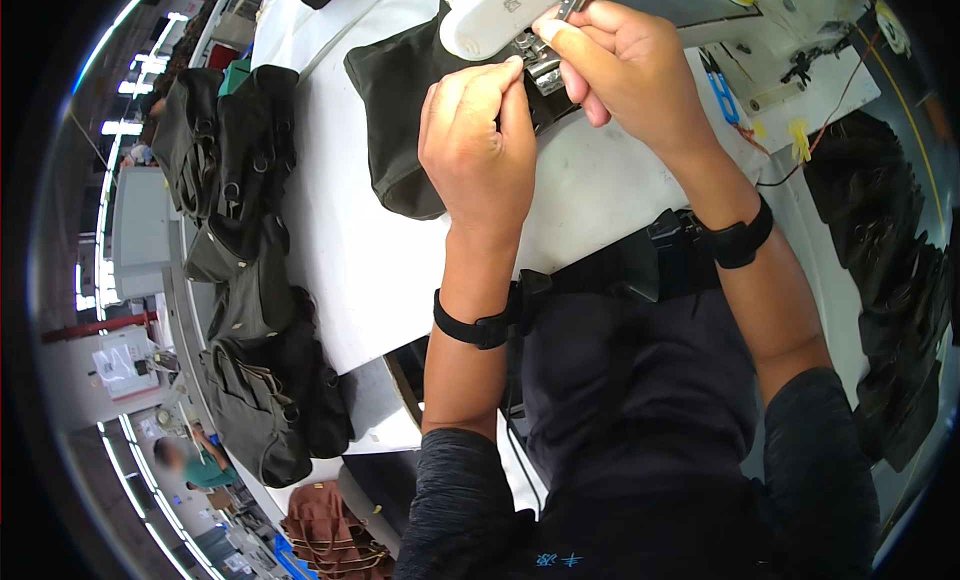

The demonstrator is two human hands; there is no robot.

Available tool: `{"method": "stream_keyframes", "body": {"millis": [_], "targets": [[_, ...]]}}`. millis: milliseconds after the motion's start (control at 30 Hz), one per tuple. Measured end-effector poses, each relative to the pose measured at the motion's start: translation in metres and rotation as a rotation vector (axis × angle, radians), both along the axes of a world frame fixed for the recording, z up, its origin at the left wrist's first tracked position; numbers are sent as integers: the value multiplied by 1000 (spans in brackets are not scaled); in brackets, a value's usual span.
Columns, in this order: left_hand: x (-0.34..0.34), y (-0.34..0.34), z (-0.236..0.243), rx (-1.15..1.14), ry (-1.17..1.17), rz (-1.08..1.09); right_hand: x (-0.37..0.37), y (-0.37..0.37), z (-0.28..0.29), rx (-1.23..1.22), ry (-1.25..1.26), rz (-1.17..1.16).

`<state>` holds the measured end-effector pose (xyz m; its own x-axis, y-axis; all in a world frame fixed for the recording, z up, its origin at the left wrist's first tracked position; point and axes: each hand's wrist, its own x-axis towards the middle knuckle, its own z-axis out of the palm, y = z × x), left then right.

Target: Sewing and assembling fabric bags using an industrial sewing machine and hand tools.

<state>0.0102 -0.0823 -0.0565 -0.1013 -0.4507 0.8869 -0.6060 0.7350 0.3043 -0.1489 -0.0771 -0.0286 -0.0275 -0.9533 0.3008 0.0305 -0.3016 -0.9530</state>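
A white sewing machine head stands at the top, its metal needle and presser-foot parts between my two hands. My left hand is closed in a pinch, thumb and forefinger tips beside those metal parts. From the other side my right hand reaches in, with thumb and forefinger pressed together near the needle bar. Whatever either pinch holds is too small to make out. Below the machine and behind my left hand lies a dark olive fabric bag piece on the white table.
Blue-handled thread snips lie right of the machine, near yellow scraps. Dark bags are heaped along the left, with a brown bag below them. Dark fabric pieces hang at the right. A person sits far left.
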Motion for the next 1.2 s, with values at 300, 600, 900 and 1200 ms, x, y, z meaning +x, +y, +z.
{"method": "stream_keyframes", "body": {"millis": [300, 600, 900, 1200], "targets": [[0, 5, 3, 53, -8, 42, -1, 4, 1, 8, 23, 11], [48, -43, 52, 291, -462, -102, -9, 13, 26, 143, 101, 67], [62, -98, 67, 525, -984, -450, 3, 1, -6, -47, -25, -31], [53, -46, 81, 313, -960, -311, 6, 9, 11, 141, 56, -53]]}}
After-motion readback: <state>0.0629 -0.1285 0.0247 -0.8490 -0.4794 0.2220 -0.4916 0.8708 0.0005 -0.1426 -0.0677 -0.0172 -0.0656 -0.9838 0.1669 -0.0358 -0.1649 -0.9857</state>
